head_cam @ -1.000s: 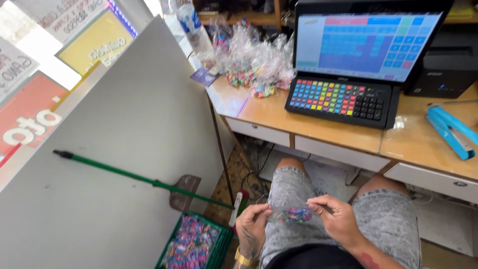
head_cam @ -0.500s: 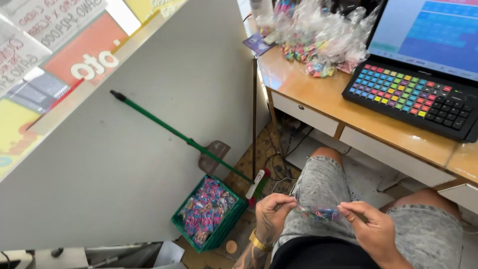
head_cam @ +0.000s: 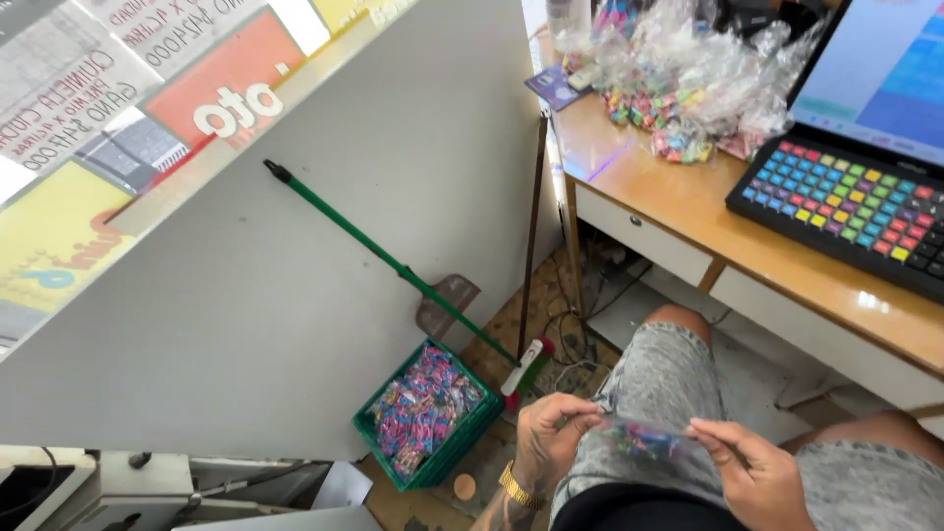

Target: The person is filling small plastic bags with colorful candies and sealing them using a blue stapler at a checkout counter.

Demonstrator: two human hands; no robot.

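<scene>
I sit with grey shorts on, both hands over my lap. My left hand [head_cam: 551,442] and my right hand [head_cam: 752,472] each pinch one end of a small clear plastic bag [head_cam: 644,440] filled with little colourful pieces, stretched flat between them. A gold bracelet sits on my left wrist. On the wooden desk [head_cam: 688,206] above lies a heap of similar clear bags of colourful candies [head_cam: 678,88].
A green crate [head_cam: 423,418] of pink and blue wrapped pieces stands on the floor to my left. A green-handled broom [head_cam: 393,265] and a dustpan [head_cam: 447,305] lean on the white partition. A black keyboard with coloured keys [head_cam: 846,211] and a screen [head_cam: 885,69] sit on the desk.
My view has swung down and left, bringing the crate and partition closer. Both hands still hold the small bag over my lap, now pulled slightly wider apart.
</scene>
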